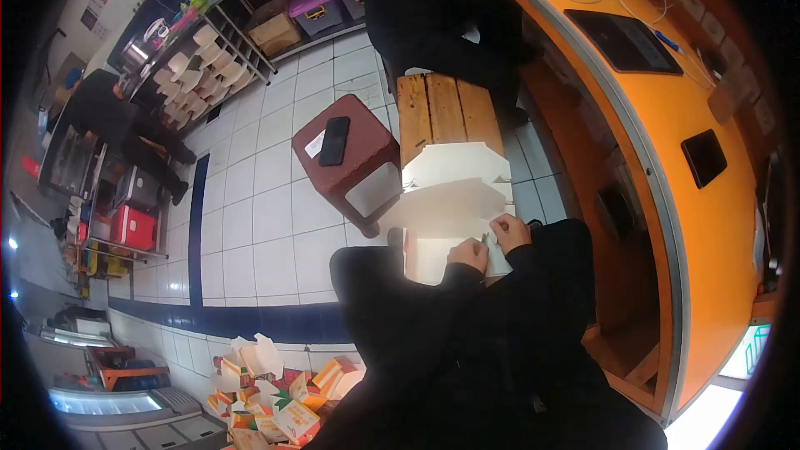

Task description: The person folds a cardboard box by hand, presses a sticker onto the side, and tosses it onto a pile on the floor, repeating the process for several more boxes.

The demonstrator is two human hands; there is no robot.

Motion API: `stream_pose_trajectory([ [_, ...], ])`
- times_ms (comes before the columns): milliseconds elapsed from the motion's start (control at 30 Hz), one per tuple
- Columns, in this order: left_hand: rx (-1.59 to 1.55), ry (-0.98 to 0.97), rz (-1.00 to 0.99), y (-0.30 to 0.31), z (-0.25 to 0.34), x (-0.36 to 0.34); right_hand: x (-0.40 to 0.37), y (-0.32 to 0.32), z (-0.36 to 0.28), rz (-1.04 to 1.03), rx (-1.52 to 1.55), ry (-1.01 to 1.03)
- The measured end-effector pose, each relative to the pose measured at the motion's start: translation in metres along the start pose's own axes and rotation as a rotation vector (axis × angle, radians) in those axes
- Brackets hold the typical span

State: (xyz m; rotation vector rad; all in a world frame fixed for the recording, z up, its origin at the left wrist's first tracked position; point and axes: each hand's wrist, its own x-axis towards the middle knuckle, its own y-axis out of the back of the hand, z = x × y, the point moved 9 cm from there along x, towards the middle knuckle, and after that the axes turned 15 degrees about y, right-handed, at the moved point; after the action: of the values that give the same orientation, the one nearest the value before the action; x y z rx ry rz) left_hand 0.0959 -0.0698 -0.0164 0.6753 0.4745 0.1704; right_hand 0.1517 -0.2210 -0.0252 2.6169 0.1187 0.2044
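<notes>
A heap of folded orange and white cartons (pixel 275 400) is seen on the tiled floor at the far left, near the lower edge. Further right, a red stool (pixel 367 187) is placed on the tiles, and a black phone (pixel 334 140) is laid flat on its top beside a small white slip. Just beside the stool, a wooden bench (pixel 437 104) is set lengthwise, and a flat white cardboard sheet (pixel 454 196) with cut flaps is spread across its near half. The near edge of the cardboard sheet is met by both hands, which are reached out from black sleeves. The left hand (pixel 468 255) is rested knuckles-up on the sheet with its fingers curled under; whether anything is gripped by it cannot be told. The right hand (pixel 510 232) is placed just beside it, and a small flap at the sheet's edge is pinched between its thumb and fingers. At the far end of the bench, a person in black (pixel 433 8) is seated. To the right, a curved orange counter (pixel 708 225) is seen, on which a dark tablet (pixel 625 40) and white cables are laid.
</notes>
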Motion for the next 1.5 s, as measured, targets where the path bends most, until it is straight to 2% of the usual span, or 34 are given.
stream_pose_trajectory([
  [67, -0.018, 0.051, 0.03, 0.003, -0.01, 0.009, 0.0, -0.005, 0.003, 0.017, 0.032, -0.068],
  [100, -0.055, 0.11, -0.039, 0.0, -0.016, 0.013, 0.002, -0.01, 0.004, 0.016, 0.035, -0.066],
  [200, -0.11, 0.073, 0.049, 0.007, -0.015, 0.016, 0.001, -0.015, -0.001, 0.077, 0.033, -0.023],
  [300, -0.163, 0.077, 0.104, 0.007, -0.02, 0.025, 0.0, -0.013, -0.029, 0.096, -0.116, 0.058],
  [400, -0.237, 0.146, 0.048, 0.005, -0.025, 0.027, -0.001, -0.017, -0.041, 0.05, -0.16, 0.123],
  [467, -0.246, 0.137, 0.063, 0.011, -0.021, 0.028, -0.007, -0.024, -0.05, -0.058, -0.354, 0.164],
  [533, -0.255, 0.134, 0.08, 0.008, -0.029, 0.031, -0.016, -0.029, -0.043, -0.051, -0.348, 0.166],
  [600, -0.218, 0.084, 0.004, -0.001, -0.032, 0.037, -0.016, -0.026, -0.045, -0.044, -0.344, 0.178],
  [667, -0.277, 0.052, -0.016, 0.021, -0.022, 0.017, -0.023, -0.014, -0.052, -0.109, -0.258, 0.018],
  [700, -0.335, 0.016, -0.037, 0.035, -0.019, 0.009, -0.026, -0.005, -0.063, -0.109, -0.26, 0.017],
  [733, -0.274, -0.114, 0.028, 0.05, -0.021, 0.002, -0.028, 0.001, -0.078, -0.135, -0.261, 0.077],
  [767, -0.314, -0.135, 0.013, 0.071, -0.022, -0.012, -0.032, 0.005, -0.091, -0.162, -0.26, 0.134],
  [800, -0.182, -0.237, 0.085, 0.098, -0.019, -0.028, -0.037, 0.014, -0.097, -0.164, -0.259, 0.129],
  [867, 0.068, -0.391, 0.185, 0.14, -0.013, -0.06, -0.057, -0.003, -0.115, -0.521, -0.373, 0.368],
  [900, 0.217, -0.341, 0.178, 0.15, -0.017, -0.071, -0.065, -0.008, -0.111, -0.49, -0.438, 0.474],
  [933, 0.366, -0.291, 0.176, 0.154, -0.024, -0.077, -0.068, -0.016, -0.101, -0.49, -0.433, 0.477],
  [1033, 0.523, -0.317, 0.266, 0.147, -0.053, -0.075, -0.066, -0.035, -0.081, -0.531, -0.474, 0.401],
  [1100, 0.499, -0.303, 0.231, 0.131, -0.073, -0.054, -0.069, -0.037, -0.089, -0.499, -0.509, 0.45],
  [1233, 0.539, -0.257, 0.136, 0.108, -0.08, -0.017, -0.068, -0.037, -0.083, -0.475, -0.573, 0.401],
  [1300, 0.576, -0.238, 0.12, 0.109, -0.087, -0.009, -0.068, -0.029, -0.084, -0.337, -0.444, 0.44],
  [1367, 0.586, -0.161, 0.181, 0.145, -0.102, -0.005, -0.064, -0.008, -0.121, -0.305, -0.435, 0.435],
  [1400, 0.463, -0.072, 0.34, 0.193, -0.109, -0.015, -0.063, 0.002, -0.132, -0.282, -0.418, 0.421],
  [1433, 0.695, -0.006, 0.428, 0.227, -0.143, -0.008, -0.062, 0.001, -0.127, -0.295, -0.412, 0.413],
  [1467, 0.376, 0.032, 0.638, 0.301, -0.21, -0.023, -0.059, 0.005, -0.118, -0.252, -0.37, 0.391],
  [1500, 0.623, 0.258, 0.681, 0.372, -0.255, -0.052, -0.057, 0.009, -0.11, -0.209, -0.326, 0.368],
])
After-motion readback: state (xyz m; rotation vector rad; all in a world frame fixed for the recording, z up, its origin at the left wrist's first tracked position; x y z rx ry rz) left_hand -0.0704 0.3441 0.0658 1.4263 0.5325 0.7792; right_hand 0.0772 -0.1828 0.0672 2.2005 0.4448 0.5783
